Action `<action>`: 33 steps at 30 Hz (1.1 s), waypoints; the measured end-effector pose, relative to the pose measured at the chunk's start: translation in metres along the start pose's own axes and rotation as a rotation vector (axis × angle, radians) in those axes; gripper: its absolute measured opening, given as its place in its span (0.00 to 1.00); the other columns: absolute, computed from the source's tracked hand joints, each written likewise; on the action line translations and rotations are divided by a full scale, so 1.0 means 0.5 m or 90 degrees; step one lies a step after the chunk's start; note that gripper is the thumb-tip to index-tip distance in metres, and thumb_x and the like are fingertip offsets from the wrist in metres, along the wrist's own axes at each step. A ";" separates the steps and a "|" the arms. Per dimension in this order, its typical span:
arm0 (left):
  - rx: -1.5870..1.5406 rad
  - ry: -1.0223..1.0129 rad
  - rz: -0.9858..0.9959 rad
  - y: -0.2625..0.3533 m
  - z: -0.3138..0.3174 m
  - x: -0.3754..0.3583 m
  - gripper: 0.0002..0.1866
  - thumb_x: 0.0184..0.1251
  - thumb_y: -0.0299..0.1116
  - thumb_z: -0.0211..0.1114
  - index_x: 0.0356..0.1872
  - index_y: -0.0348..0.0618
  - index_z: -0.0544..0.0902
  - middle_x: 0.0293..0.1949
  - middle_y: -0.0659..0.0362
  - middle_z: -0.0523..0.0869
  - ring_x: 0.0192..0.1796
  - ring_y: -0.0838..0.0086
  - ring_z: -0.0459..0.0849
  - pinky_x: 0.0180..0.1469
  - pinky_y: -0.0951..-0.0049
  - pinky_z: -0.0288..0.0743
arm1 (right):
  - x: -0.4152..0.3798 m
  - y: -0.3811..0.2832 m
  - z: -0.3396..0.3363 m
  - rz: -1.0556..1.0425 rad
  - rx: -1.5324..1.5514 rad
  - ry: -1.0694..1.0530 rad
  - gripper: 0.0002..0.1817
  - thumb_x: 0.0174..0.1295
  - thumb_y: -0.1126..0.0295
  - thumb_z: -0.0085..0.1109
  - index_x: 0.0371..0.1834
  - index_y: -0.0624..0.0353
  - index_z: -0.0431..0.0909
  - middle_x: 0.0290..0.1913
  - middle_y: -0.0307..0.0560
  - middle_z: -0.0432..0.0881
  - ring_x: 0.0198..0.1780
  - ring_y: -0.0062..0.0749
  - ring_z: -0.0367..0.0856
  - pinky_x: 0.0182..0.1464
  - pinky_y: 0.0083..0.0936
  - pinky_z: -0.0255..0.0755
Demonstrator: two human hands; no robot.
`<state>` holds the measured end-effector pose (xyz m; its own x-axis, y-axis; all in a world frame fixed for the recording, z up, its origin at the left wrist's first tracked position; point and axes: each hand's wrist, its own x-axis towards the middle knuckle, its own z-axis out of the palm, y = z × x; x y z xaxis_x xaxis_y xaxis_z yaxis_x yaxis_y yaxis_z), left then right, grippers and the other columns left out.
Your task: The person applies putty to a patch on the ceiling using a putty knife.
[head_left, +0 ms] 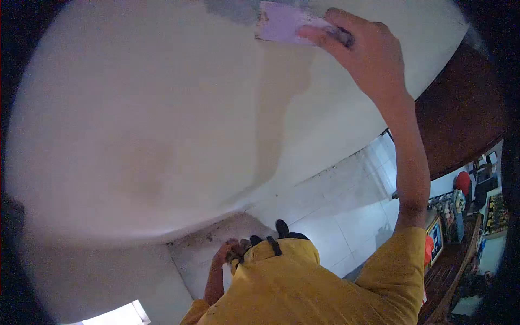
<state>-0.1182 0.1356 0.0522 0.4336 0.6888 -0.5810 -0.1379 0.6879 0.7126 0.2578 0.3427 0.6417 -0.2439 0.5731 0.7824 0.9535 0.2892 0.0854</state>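
Right hand (374, 46): raised at the upper right, thumb and fingers pinching the scraper by its right end.
Scraper (281, 23): flat, pinkish, at the top of the view in front of the pale wall (135, 97); left edge stained, lower edge nearly level. I cannot tell whether it touches.
Grey patch (233, 10): on the wall, just left of the scraper's upper corner.
Wall room: a wide open stretch left of and below the scraper; 1 shadow falls below it.
Wall limits: floor (319, 216) along the bottom, dark brown panel (460, 108) beyond the right edge.
Left hand (232, 250): low beside the waist; too blurred to tell its grip.
Footing: 2 dark shoe tips, open tiles to their right.
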 end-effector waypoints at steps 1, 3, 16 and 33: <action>0.058 -0.032 0.094 0.024 0.010 -0.014 0.16 0.62 0.37 0.62 0.49 0.46 0.75 0.38 0.60 0.82 0.40 0.75 0.81 0.47 0.70 0.76 | 0.002 -0.004 -0.006 0.025 0.027 -0.061 0.24 0.56 0.41 0.56 0.27 0.54 0.76 0.17 0.46 0.75 0.23 0.45 0.77 0.28 0.36 0.70; 0.107 -0.049 0.112 0.075 0.015 -0.024 0.15 0.62 0.37 0.63 0.48 0.46 0.75 0.37 0.62 0.82 0.38 0.76 0.81 0.45 0.72 0.76 | 0.014 -0.012 -0.029 0.079 0.080 -0.178 0.24 0.60 0.42 0.52 0.28 0.55 0.75 0.19 0.47 0.78 0.25 0.46 0.80 0.31 0.39 0.72; 0.337 -0.248 0.152 0.484 0.209 -0.186 0.18 0.57 0.31 0.69 0.47 0.43 0.74 0.36 0.65 0.78 0.39 0.82 0.75 0.43 0.77 0.71 | 0.004 -0.020 0.051 -0.002 0.051 -0.012 0.25 0.56 0.40 0.55 0.30 0.52 0.78 0.16 0.45 0.75 0.22 0.43 0.78 0.27 0.36 0.70; 0.005 0.100 0.472 0.334 0.256 -0.410 0.13 0.55 0.32 0.69 0.41 0.42 0.79 0.29 0.58 0.82 0.33 0.70 0.81 0.45 0.70 0.72 | 0.002 -0.005 0.077 0.013 0.005 -0.035 0.26 0.56 0.37 0.52 0.32 0.51 0.79 0.19 0.47 0.77 0.25 0.47 0.79 0.30 0.39 0.73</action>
<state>-0.1164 0.0799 0.3406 0.0982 0.9952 0.0029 -0.3380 0.0306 0.9406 0.2483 0.3721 0.6184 -0.2337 0.6197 0.7492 0.9571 0.2822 0.0652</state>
